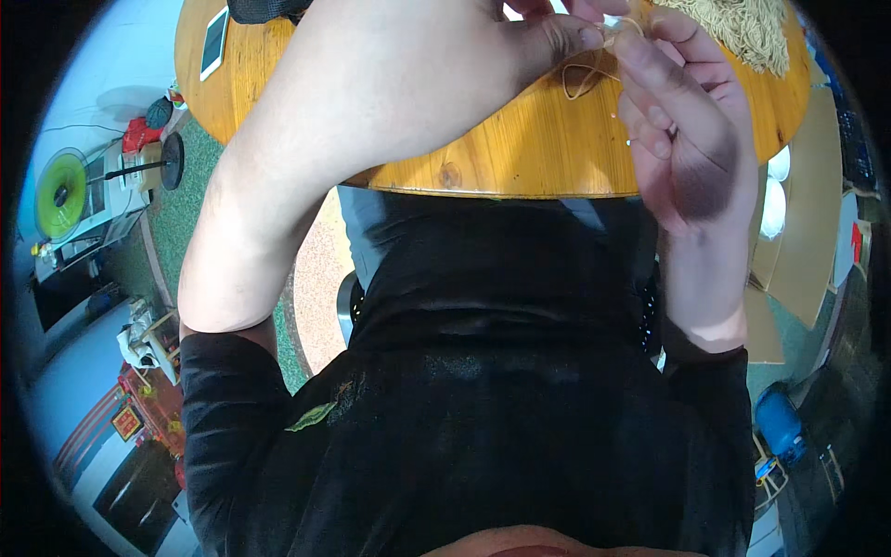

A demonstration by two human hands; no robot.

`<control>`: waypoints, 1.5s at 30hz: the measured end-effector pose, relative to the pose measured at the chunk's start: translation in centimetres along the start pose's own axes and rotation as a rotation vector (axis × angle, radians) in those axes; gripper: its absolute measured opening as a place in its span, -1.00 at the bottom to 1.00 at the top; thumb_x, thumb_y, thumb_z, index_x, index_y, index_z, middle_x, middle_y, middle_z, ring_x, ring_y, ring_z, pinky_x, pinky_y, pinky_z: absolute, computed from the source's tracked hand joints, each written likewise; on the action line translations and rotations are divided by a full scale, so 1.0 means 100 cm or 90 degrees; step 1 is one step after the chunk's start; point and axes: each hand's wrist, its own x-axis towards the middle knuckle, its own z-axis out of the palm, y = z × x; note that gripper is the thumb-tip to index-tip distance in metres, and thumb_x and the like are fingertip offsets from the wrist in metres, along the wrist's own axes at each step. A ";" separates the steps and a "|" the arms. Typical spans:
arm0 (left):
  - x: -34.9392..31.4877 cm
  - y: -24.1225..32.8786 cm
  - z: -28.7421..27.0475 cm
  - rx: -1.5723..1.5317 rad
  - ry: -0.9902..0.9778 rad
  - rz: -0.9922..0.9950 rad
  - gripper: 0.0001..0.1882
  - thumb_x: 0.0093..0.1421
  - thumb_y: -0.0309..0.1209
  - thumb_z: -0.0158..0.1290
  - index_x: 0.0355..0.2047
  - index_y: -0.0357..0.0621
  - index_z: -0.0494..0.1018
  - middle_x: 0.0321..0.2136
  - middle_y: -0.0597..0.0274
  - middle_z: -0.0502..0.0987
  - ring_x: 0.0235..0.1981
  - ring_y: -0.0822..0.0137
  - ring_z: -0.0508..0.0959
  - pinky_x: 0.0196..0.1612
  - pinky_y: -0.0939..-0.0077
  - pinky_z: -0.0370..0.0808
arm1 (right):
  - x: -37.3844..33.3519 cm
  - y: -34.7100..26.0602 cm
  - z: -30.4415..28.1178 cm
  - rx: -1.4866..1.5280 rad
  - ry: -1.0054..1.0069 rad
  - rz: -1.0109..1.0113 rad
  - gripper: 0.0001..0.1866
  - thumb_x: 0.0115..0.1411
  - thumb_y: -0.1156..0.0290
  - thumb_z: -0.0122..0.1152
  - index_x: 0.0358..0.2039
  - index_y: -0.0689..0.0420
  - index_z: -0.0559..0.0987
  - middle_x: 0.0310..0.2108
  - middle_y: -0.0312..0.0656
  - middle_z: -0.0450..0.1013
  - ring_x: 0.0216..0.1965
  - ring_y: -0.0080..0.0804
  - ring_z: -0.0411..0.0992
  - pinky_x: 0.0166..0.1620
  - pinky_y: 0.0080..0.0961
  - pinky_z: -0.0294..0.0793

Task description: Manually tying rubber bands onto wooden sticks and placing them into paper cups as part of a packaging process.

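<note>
A thin tan cord (577, 97) hangs in a small loop over the wooden table, near its far right part. My left hand (543, 45) reaches across from the left, thumb and fingers closed on the cord; the picture's top edge cuts off part of this hand. From the right, my right hand (691, 121) meets it, pinching the same cord between thumb and forefinger, other fingers curled in. The fingertips almost touch, and some of the cord is hidden between them. Beyond my right hand lies a bundle of beige yarn strands (747, 35).
The round wooden table (501, 167) has its near edge just before my body. A white phone (214, 45) and a black item (263, 9) lie at its far left. A green fan (61, 193) stands left. Cardboard (806, 232) and a blue water jug (780, 422) are right.
</note>
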 end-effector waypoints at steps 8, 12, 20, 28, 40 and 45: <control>0.002 0.004 -0.002 0.010 -0.056 -0.108 -0.88 0.31 -0.61 0.23 -0.15 -0.32 0.61 -0.35 0.14 0.65 -0.45 0.48 0.63 -0.37 0.62 0.61 | 0.016 0.007 -0.036 -0.152 -0.186 -0.175 -0.79 0.30 0.64 0.37 -0.10 0.13 0.61 -0.21 -0.27 0.62 -0.52 -0.81 0.26 -0.47 -0.81 0.17; 0.004 0.003 0.002 -0.008 -0.054 -0.104 -0.89 0.32 -0.65 0.18 -0.15 -0.35 0.58 -0.33 0.11 0.63 -0.40 0.47 0.62 -0.32 0.58 0.61 | 0.015 0.003 -0.035 -0.180 -0.214 -0.211 -0.80 0.28 0.65 0.40 -0.14 0.14 0.59 -0.18 -0.25 0.62 -0.42 -0.73 0.41 -0.35 -0.80 0.37; 0.001 -0.002 0.002 -0.058 -0.046 -0.040 -0.92 0.29 -0.69 0.17 -0.21 -0.39 0.57 -0.34 0.07 0.62 -0.31 0.39 0.61 -0.19 0.51 0.59 | 0.012 -0.007 -0.031 -0.398 -0.238 -0.377 -0.75 0.23 0.74 0.40 -0.16 0.20 0.57 -0.19 -0.24 0.61 -0.16 -0.59 0.56 0.04 -0.62 0.56; -0.003 0.003 0.002 -0.005 -0.026 -0.036 -0.93 0.32 -0.60 0.20 -0.23 -0.40 0.61 -0.43 0.08 0.64 -0.45 0.44 0.58 -0.34 0.55 0.55 | 0.001 -0.004 -0.017 -0.633 -0.174 -0.560 -0.75 0.23 0.72 0.42 -0.12 0.21 0.59 -0.23 -0.25 0.63 -0.30 -0.71 0.50 -0.18 -0.74 0.53; -0.004 0.004 0.007 -0.053 0.062 -0.023 -0.80 0.33 -0.65 0.12 -0.06 -0.49 0.60 -0.34 -0.05 0.67 -0.32 0.32 0.65 -0.20 0.47 0.59 | 0.004 0.021 -0.026 -0.662 -0.102 -0.701 -0.68 0.17 0.70 0.50 -0.22 0.16 0.50 -0.20 -0.03 0.64 -0.26 -0.50 0.62 -0.19 -0.63 0.63; -0.001 -0.001 0.002 -0.025 -0.047 -0.080 -0.82 0.32 -0.65 0.15 -0.09 -0.47 0.60 -0.36 -0.07 0.66 -0.38 0.28 0.64 -0.26 0.46 0.57 | 0.013 0.027 -0.031 -0.567 -0.088 -0.795 -0.69 0.13 0.72 0.52 -0.31 0.16 0.50 -0.22 0.03 0.65 -0.29 -0.35 0.67 -0.23 -0.56 0.66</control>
